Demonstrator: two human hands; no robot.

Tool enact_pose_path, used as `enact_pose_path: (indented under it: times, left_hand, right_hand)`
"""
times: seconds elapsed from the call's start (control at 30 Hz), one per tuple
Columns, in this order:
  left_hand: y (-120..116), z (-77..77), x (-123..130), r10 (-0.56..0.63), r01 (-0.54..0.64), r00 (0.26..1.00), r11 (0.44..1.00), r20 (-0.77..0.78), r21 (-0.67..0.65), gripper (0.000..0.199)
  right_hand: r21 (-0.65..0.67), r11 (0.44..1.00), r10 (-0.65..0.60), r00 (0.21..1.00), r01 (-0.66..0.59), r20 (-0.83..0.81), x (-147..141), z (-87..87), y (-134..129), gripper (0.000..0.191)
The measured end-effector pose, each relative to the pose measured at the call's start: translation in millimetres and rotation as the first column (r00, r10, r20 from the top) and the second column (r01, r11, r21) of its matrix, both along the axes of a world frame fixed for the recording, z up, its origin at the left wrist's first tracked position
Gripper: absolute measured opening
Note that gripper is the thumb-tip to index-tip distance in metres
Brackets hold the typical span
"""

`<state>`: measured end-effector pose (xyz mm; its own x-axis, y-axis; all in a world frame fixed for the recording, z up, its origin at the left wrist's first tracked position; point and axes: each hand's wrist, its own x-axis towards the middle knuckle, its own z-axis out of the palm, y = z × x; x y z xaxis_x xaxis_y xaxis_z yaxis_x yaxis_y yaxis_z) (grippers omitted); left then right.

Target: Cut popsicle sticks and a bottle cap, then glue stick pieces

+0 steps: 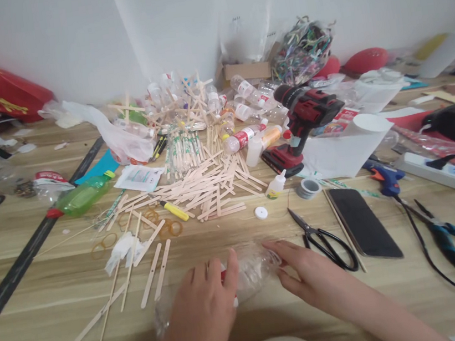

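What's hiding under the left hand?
Under the left hand is part of a clear plastic bottle. A little bit of red peeks out by the fingers. The hand covers the rest there, so we can't see it.

Bottle: clear plastic, glossy and ridged point(251, 272)
Table: wood-grain top, smooth with a faint sheen point(233, 337)
Sticks: pale wood, flat, matt point(212, 181)
Scissors: metal blades, black glossy handles point(329, 244)
Phone: dark, smooth, glossy face point(364, 222)
Green bottle: see-through plastic, shiny point(86, 194)
Drill: red and black plastic, mostly matt point(307, 109)
Bag: thin white plastic, crinkled point(122, 137)
Rolled sheet: white, smooth, matt point(342, 150)
Tissue: white, soft-looking, crumpled point(123, 250)
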<state>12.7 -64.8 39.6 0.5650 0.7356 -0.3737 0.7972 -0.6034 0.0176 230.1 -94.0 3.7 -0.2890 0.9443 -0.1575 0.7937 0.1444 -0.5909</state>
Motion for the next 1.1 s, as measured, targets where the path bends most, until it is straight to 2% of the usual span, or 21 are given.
enact_pose_path:
  times: [0.17,0.37,0.6,0.87,1.1]
  left_hand:
    - [1,-2.6,-2,-0.009,0.009,0.999,1.0,0.036,0.006,0.069]
    - [-1,-5.2,-5,-0.01,0.011,0.998,1.0,0.066,-0.014,0.069]
    - [-1,-8.3,-7,0.01,-0.007,0.996,0.999,0.083,-0.036,0.071]
    - [-1,-13.5,-9,0.04,-0.032,0.987,0.998,0.153,-0.056,0.07]
    - [2,-13.3,-12,0.131,-0.094,0.969,0.979,0.21,-0.178,0.067]
  right_hand:
    - [-0.024,1.0,0.004,1.0,-0.005,-0.03,1,4.7,1,0.053]
    - [-0.008,1.0,-0.019,1.0,0.019,-0.023,-1,0.5,-2,0.053]
    - [-0.015,0.999,0.033,0.995,-0.034,-0.098,5,-0.8,-3,0.059]
    - [0.005,0.999,0.034,0.999,-0.034,-0.034,4,-3.2,-5,0.054]
    - [0.043,0.999,-0.017,0.997,0.014,0.079,2,-15.6,-2,0.051]
